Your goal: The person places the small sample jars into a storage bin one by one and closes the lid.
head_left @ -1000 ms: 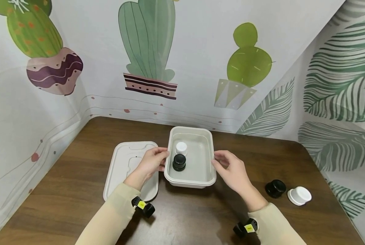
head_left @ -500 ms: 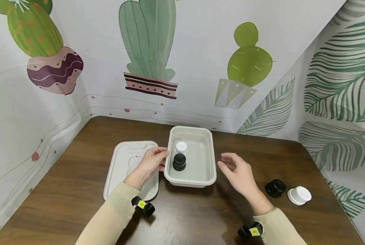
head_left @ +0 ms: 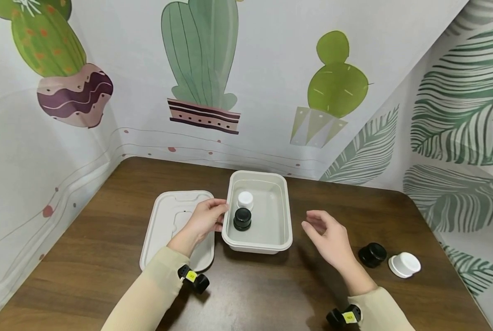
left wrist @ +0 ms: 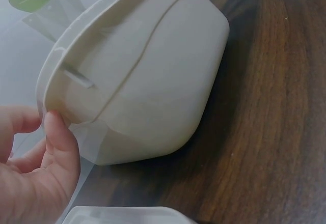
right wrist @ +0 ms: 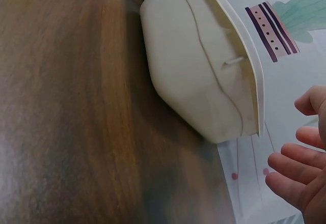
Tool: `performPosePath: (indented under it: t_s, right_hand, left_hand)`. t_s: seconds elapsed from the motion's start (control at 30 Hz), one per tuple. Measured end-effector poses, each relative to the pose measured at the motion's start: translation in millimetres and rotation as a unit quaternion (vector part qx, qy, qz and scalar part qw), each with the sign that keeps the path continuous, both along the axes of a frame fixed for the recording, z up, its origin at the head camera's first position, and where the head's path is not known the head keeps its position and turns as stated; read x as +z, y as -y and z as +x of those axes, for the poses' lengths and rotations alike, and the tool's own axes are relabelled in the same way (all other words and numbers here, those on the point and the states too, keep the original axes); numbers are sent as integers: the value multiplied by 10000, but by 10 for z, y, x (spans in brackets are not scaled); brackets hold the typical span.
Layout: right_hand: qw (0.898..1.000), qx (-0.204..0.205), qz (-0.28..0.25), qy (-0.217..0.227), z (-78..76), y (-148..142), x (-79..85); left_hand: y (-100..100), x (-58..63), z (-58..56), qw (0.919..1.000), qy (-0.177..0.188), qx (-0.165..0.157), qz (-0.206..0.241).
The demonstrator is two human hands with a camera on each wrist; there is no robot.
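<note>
A pale grey-beige plastic box stands uncovered near the middle of the table. My left hand pinches its left rim between thumb and fingers, as the left wrist view also shows. Inside, at the left, sit a small white stepped cylinder and, nearer me, a black one; both look like little jars or caps. To the right of the box, apart from it, my right hand is in the air with loosely bent fingers, holding nothing. The right wrist view shows a gap between those fingers and the box wall.
A flat pale lid lies on the table left of the box, partly under my left hand and forearm. At the right are another black cylinder and another white one. A printed cloth wall rises behind the table.
My right hand has let go of the box's right side and moved away to the right and nearer me. The left hand and the box have stayed in place.
</note>
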State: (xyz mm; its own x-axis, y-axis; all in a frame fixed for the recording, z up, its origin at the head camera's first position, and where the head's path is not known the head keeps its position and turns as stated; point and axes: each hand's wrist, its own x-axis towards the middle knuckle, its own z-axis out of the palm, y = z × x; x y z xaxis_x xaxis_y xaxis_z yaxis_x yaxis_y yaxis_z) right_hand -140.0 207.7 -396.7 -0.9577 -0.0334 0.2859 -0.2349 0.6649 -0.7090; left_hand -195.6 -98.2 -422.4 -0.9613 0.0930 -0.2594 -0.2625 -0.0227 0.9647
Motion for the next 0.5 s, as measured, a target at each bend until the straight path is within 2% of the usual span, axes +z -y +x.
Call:
performPosePath:
  t_s: [0.5]
  right_hand:
    - [9991, -301, 272, 73, 44, -208, -74]
  left_hand:
    - [9, 8, 5, 9999, 74, 72, -96]
